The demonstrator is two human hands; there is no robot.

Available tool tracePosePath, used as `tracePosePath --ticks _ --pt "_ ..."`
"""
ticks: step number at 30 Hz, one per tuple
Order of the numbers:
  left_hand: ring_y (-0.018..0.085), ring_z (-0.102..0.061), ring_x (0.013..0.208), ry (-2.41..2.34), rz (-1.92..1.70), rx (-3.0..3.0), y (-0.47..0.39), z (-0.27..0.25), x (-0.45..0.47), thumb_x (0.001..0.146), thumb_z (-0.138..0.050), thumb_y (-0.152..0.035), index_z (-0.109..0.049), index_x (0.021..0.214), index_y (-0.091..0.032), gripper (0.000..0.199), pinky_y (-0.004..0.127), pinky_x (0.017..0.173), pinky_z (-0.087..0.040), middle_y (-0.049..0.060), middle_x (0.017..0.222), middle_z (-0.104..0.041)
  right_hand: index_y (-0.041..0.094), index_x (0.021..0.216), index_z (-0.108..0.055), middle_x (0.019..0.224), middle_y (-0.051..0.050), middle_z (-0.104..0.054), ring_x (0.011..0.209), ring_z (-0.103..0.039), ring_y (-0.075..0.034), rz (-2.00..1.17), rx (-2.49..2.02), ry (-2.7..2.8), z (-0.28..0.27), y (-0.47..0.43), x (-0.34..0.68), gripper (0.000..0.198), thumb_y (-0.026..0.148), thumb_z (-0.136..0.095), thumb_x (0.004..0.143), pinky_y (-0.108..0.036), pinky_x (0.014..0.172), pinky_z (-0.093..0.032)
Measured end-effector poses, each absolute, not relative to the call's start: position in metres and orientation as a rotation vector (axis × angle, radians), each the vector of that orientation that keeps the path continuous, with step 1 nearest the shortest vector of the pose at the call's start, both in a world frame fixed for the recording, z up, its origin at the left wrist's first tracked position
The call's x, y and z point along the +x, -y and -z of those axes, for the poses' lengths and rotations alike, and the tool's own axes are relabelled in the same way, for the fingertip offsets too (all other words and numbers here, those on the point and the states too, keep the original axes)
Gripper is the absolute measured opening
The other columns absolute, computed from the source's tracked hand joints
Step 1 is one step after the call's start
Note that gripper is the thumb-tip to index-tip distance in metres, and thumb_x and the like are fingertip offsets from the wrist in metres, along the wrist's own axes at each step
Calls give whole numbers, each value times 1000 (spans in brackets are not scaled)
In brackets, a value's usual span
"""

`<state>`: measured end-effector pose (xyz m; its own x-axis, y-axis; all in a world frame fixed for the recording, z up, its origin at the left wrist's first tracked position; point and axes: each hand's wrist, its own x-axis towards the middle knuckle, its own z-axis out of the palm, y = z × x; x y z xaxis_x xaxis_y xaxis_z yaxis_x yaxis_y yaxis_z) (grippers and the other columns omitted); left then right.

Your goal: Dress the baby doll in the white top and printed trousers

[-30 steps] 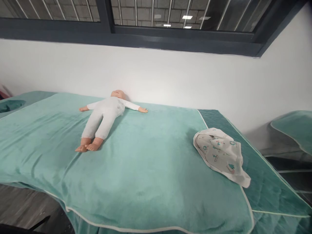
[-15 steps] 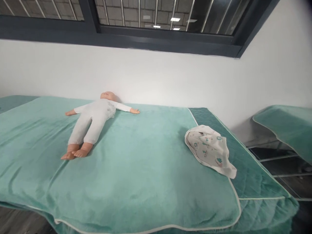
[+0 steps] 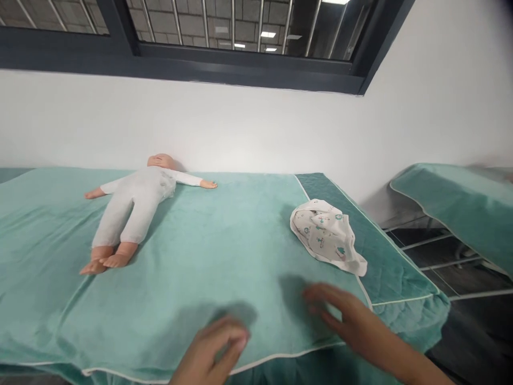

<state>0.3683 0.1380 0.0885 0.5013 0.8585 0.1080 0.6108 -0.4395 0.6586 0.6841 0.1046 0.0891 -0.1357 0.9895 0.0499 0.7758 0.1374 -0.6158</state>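
My left hand (image 3: 214,347) is over the front edge of the green blanket (image 3: 224,240), fingers loosely curled and thumb slightly apart, holding nothing. To its right, my right hand (image 3: 340,313) hovers above the blanket, its thumb and fingers apart and nothing between them. A white baby garment (image 3: 324,235) with small green prints lies crumpled beyond the right hand, untouched. At the back left, a baby doll (image 3: 134,198) in a white body suit lies on its back with arms spread and feet toward me.
The blanket covers a darker green quilted mattress (image 3: 404,283). Behind it rise a white wall (image 3: 240,123) and a dark window frame (image 3: 240,69) with bars outside. On the right is another bed with a green cover (image 3: 452,198) and a metal slat frame (image 3: 444,262).
Both my hands have come into view from below. The view has turned slightly right, so the doll and garment sit further left. Both still lie on the blanket.
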Motion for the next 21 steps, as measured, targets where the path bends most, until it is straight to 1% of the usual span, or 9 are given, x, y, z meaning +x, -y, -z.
tracePosePath --ticks 3,5,7,9,13,15,17,19,21 --pt "18 -65 90 -1071 -785 1856 -190 -85 418 97 -43 -39 -69 92 -21 32 30 84 -53 5 96 -72 21 123 -61 137 -11 -58 131 -50 -29 -6 -1794 2029 -82 -163 691 31 31 -51 95 -48 108 -40" --pt "17 -65 84 -1103 -899 1724 -223 -82 444 94 -46 -38 -70 94 -20 30 29 75 -54 6 99 -72 18 130 -56 144 -15 -51 139 -39 -37 358 -1948 1899 -70 -193 695 42 35 -56 92 -59 110 -32" --pt "18 -64 86 -1064 -885 1693 -251 -79 461 92 -49 -37 -71 95 -21 28 28 71 -54 7 99 -71 16 127 -57 146 -17 -49 139 -36 -39 572 -2037 1784 -59 -215 701 43 39 -58 90 -62 111 -27" --pt "18 -64 81 -1040 -836 1626 -272 -76 471 89 -51 -37 -70 95 -20 26 26 60 -53 7 93 -70 16 117 -62 144 -17 -51 136 -39 -39 670 -2071 1725 -54 -229 709 33 35 -56 91 -60 110 -26" --pt "19 -66 82 -981 -925 1316 -298 -73 479 86 -56 -37 -67 96 -19 24 25 51 -52 8 90 -67 18 106 -65 129 -14 -63 117 -55 -35 551 -2096 1667 -68 -249 730 23 25 -48 93 -51 97 -37" --pt "18 -66 80 -924 -987 1191 -304 -73 479 84 -61 -39 -66 95 -18 25 27 55 -55 8 90 -65 19 101 -66 108 -12 -71 97 -62 -30 316 -2073 1530 -83 -256 738 23 31 -48 93 -44 85 -43" --pt "19 -67 80 -869 -1015 1115 -307 -74 477 82 -65 -41 -66 96 -17 28 29 58 -56 8 90 -66 20 94 -65 90 -7 -71 83 -62 -25 70 -1920 1391 -101 -262 737 24 40 -52 91 -37 76 -44" --pt "20 -68 82 -816 -1003 1085 -306 -77 474 82 -67 -44 -66 100 -16 33 30 62 -56 9 95 -68 22 91 -64 85 -3 -69 81 -61 -21 -92 -1686 1316 -118 -266 725 26 46 -56 88 -34 76 -45" --pt "22 -69 87 -739 -980 1068 -304 -79 471 83 -67 -48 -65 107 -16 40 33 68 -56 12 102 -70 23 92 -64 91 -2 -69 87 -62 -21 -181 -1478 1328 -134 -266 701 26 48 -57 88 -33 80 -47"
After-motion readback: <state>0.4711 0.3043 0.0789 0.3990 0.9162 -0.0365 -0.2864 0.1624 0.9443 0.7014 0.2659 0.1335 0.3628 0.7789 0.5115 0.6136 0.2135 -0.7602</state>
